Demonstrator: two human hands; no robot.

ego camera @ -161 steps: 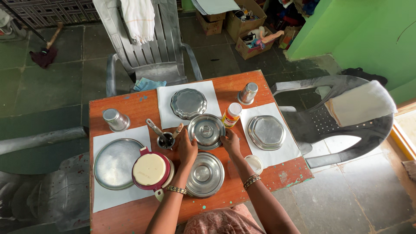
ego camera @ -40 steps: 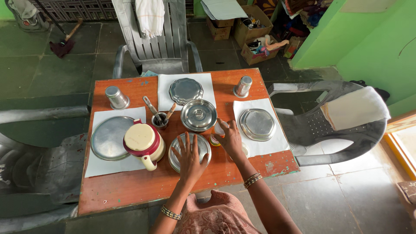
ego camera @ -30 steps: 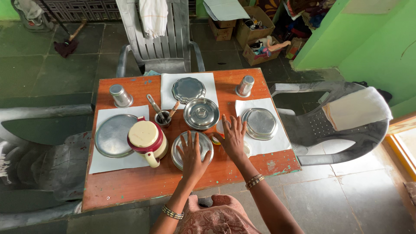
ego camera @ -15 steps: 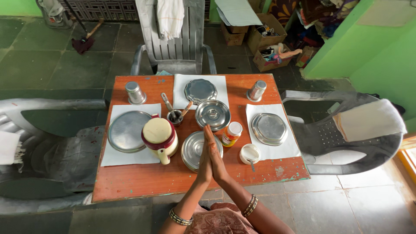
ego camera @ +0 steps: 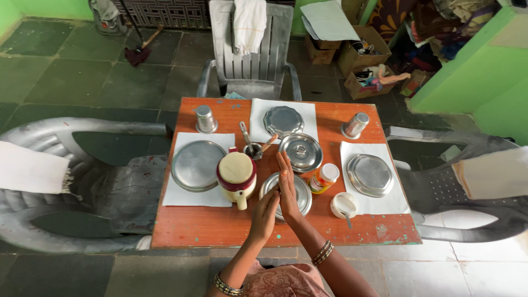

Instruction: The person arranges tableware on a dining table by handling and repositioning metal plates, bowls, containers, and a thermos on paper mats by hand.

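Note:
My left hand (ego camera: pixel 264 213) and my right hand (ego camera: pixel 286 184) are held palm against palm, fingers straight, above the near steel plate (ego camera: pixel 302 199) on the orange wooden table (ego camera: pixel 203 226). Neither hand holds anything. Just left of them stands a red and cream lidded jug (ego camera: pixel 236 172). Beyond my fingertips sits a steel bowl under a knobbed lid (ego camera: pixel 301 152). An orange bottle with a white cap (ego camera: pixel 324 177) and a small white cup (ego camera: pixel 344 204) stand to the right. Bangles show on both wrists.
Steel plates lie on white paper sheets at the left (ego camera: pixel 197 165), right (ego camera: pixel 370 174) and far side (ego camera: pixel 283 121). Two steel tumblers (ego camera: pixel 205 119) (ego camera: pixel 356 125) and a small cup with spoons (ego camera: pixel 252 148) stand further back. Grey plastic chairs (ego camera: pixel 250 60) surround the table on three sides.
My hands, earlier spread apart over the near plate and beside the bottle, have lifted and come together palm to palm. The things on the table have not moved.

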